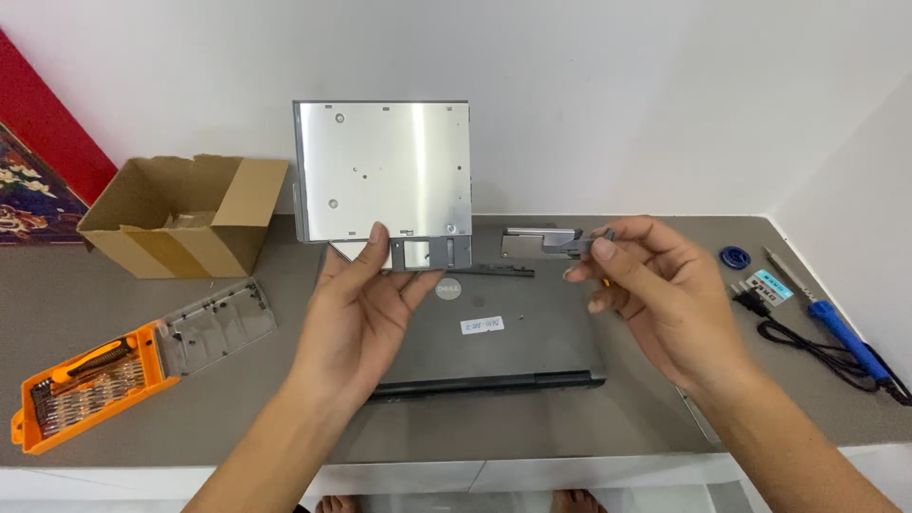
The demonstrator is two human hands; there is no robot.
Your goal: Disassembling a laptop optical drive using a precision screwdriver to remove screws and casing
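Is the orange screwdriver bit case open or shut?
Open: the orange bit case lies flat with its clear lid swung back onto the table, bits exposed.

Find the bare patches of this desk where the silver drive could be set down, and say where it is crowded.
Bare desk lies between the cardboard box and the orange bit case. The right end is crowded with the soldering iron and its black cord.
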